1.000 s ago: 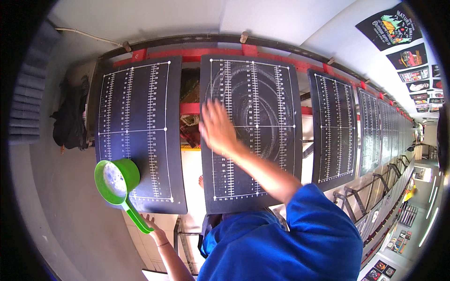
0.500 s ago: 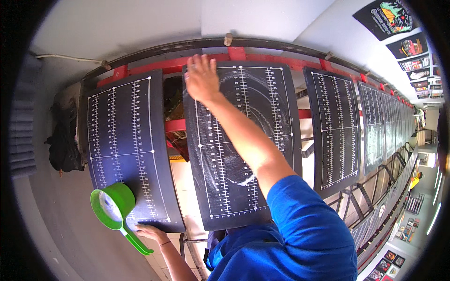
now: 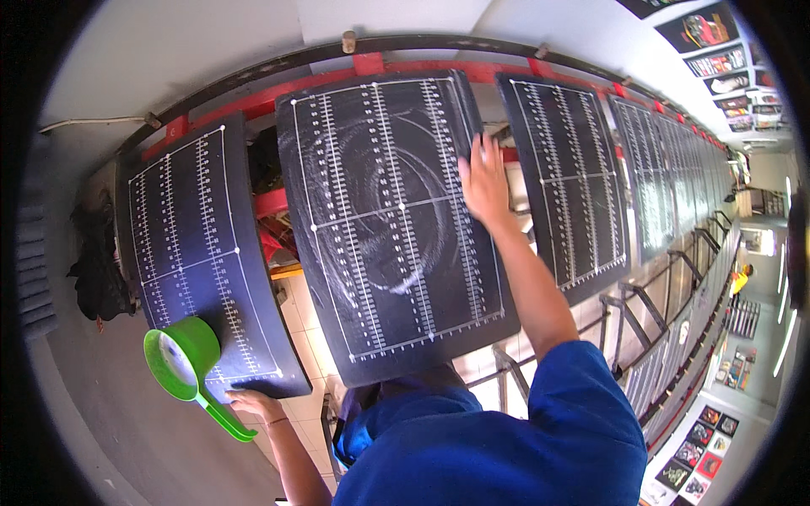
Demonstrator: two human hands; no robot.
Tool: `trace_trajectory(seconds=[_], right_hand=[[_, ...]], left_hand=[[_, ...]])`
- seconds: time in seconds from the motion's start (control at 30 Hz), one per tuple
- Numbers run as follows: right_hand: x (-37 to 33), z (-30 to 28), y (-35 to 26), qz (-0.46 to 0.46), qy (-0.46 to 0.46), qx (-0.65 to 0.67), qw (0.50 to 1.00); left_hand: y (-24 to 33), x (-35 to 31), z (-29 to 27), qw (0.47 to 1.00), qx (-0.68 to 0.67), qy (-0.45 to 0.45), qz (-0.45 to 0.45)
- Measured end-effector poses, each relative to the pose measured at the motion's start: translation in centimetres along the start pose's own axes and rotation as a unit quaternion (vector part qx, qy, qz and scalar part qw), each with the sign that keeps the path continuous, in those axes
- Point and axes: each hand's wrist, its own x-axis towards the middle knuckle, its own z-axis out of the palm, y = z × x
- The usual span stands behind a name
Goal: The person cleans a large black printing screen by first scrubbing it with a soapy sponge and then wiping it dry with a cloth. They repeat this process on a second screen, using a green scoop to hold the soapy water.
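Observation:
My right hand (image 3: 484, 180) lies flat, fingers spread, along the right edge of the middle black board (image 3: 380, 295), which is printed with white rulers and a grid. Whitish curved smears streak that board's surface. At the near edge of the dark board on the left (image 3: 181, 240), my left hand (image 3: 256, 405) rests with its fingers stretched over the edge, holding nothing that shows. A green plastic dipper (image 3: 198, 341) with white stuff inside stands on this left board, its handle reaching out past the near edge beside my left hand.
More ruled boards (image 3: 569, 181) run in a row to the right on a metal frame. A red rail (image 3: 253, 97) passes behind them. Dark cloth (image 3: 97, 270) hangs at the far left. Prints (image 3: 709, 29) cover the wall, and a person in yellow (image 3: 742, 278) is far off.
My right hand has moved from the middle board's far left corner to its right edge. The view has shifted, while my left hand stays by the dipper.

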Motion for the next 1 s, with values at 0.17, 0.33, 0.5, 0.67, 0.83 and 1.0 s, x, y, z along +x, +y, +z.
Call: trace_trajectory(seconds=[0.17,0.33,0.5,0.67,0.83,1.0], right_hand=[[-22.8,-8.9,-1.7,0.080,-0.100,0.055,0.990],[-26.3,-7.7,-13.7,0.133,-0.133,0.002,0.982],[-24.0,-7.0,-21.6,-0.073,-0.192,0.097,0.974],[-27.8,-9.0,-5.4,0.069,-0.055,0.020,0.996],[-31.0,-5.5,-15.7,0.077,-0.044,0.013,0.996],[-28.8,-8.1,-25.5,-0.082,-0.145,0.053,0.985]], left_hand=[[-7.1,5.5,0.1,0.990,0.004,0.033,0.139],[-4.0,2.3,0.8,0.972,0.009,0.053,0.229],[-0.6,-1.3,0.3,0.977,0.064,0.028,0.199],[-5.7,3.6,0.0,0.983,0.044,-0.004,0.177],[-6.3,3.5,2.5,0.984,0.033,-0.022,0.176],[-8.1,4.0,3.5,0.972,0.077,-0.058,0.214]])
